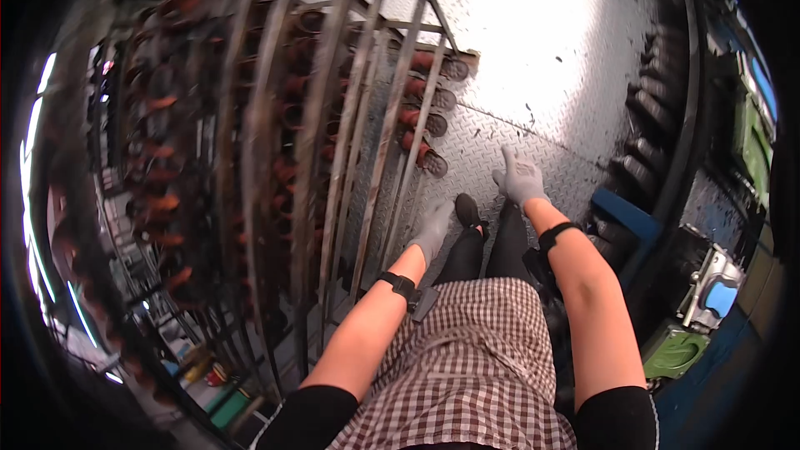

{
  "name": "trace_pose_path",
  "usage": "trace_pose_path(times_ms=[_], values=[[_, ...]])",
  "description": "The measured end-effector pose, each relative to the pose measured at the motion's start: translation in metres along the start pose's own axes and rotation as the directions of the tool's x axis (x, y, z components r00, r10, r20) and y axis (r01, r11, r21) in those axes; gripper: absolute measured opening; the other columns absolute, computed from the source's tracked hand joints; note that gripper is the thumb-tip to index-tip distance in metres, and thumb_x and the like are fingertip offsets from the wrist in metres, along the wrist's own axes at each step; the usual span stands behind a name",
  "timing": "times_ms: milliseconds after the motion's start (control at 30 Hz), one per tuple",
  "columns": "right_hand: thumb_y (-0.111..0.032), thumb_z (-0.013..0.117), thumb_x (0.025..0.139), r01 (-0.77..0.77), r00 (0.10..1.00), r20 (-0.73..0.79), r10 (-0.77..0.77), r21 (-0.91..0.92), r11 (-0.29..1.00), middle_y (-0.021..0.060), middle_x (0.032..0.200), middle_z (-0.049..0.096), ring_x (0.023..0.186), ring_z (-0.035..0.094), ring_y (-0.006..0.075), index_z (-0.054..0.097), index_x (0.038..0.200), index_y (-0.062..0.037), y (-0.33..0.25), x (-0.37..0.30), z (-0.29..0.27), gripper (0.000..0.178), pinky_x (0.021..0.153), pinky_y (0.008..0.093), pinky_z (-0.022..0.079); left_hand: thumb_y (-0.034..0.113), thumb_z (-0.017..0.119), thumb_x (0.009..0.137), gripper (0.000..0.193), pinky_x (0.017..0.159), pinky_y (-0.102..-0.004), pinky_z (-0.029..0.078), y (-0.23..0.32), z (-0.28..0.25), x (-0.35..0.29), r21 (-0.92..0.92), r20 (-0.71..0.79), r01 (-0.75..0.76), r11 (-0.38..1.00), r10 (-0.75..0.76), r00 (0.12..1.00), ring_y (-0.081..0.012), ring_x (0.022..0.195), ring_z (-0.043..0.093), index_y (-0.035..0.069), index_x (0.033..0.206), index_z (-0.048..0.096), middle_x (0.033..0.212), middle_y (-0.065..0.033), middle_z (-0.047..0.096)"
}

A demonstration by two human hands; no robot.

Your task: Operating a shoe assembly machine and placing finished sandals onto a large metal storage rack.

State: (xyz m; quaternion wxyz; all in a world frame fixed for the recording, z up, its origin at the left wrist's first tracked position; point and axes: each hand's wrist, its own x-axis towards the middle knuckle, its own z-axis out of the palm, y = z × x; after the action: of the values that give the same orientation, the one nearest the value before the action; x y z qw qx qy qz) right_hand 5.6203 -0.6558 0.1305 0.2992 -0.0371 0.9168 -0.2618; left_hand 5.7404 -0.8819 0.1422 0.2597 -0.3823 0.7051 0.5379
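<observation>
My left hand (432, 227), in a grey glove, hangs beside the metal rack (397, 121) with its fingers stretched out and nothing seen in it. My right hand (522, 180), gloved in the same grey, is held out over the metal floor. Its thumb and a finger stand apart, and it holds nothing that I can see. Reddish-brown boots (423, 155) with dark soles sit in the rack, toes or soles jutting out past its bars. Neither hand visibly touches a boot.
Tall rack bars with many more brown boots fill the left side. Along the right runs a row of dark boot-like shapes (640, 154) by a machine with a blue bar (625, 215) and green parts (677, 352). Patterned metal plate (492, 129) covers the floor, brightly lit ahead.
</observation>
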Motion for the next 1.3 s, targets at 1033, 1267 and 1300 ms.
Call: trace_pose_path(times_ms=[1033, 1267, 1300], values=[[-0.038, 0.054, 0.091, 0.064, 0.992, -0.122, -0.026, 0.313, 0.947, 0.0267, 0.123, 0.065, 0.118, 0.062, 0.0401, 0.063, 0.121, -0.0007, 0.025, 0.326, 0.180, 0.049, 0.101, 0.0495, 0.048, 0.022, 0.058, 0.097, 0.016, 0.062, -0.0274, 0.048, -0.082, 0.045, 0.352, -0.668, -0.476, -0.220, 0.711, -0.180, 0.861, -0.0106, 0.074, 0.061, 0.009, 0.098, 0.068, 0.091, -0.0007, 0.068], [-0.013, 0.060, 0.094, 0.176, 0.962, -0.273, -0.019, 0.566, 0.805, 0.0160, 0.094, 0.065, 0.086, 0.067, 0.0305, 0.056, 0.126, 0.0026, 0.052, 0.103, 0.078, 0.036, 0.071, 0.0416, 0.054, 0.025, 0.068, 0.093, 0.035, 0.088, -0.0406, 0.054, -0.067, 0.012, 0.170, 0.832, -0.048, -0.287, 0.475, 0.577, 0.816, -0.0309, 0.105, 0.066, 0.007, 0.123, 0.064, 0.117, -0.0125, 0.068], [-0.010, 0.061, 0.095, 0.286, 0.915, -0.290, -0.281, -0.026, 0.958, 0.0151, 0.091, 0.064, 0.085, 0.066, 0.0285, 0.056, 0.125, 0.0027, 0.005, 0.074, 0.028, 0.033, 0.070, 0.0416, 0.053, 0.026, 0.068, 0.093, 0.042, 0.097, -0.0429, 0.052, -0.037, 0.014, 0.155, 0.910, -0.020, -0.336, 0.241, 0.838, 0.546, -0.0340, 0.112, 0.063, 0.005, 0.129, 0.061, 0.123, -0.0146, 0.066]])
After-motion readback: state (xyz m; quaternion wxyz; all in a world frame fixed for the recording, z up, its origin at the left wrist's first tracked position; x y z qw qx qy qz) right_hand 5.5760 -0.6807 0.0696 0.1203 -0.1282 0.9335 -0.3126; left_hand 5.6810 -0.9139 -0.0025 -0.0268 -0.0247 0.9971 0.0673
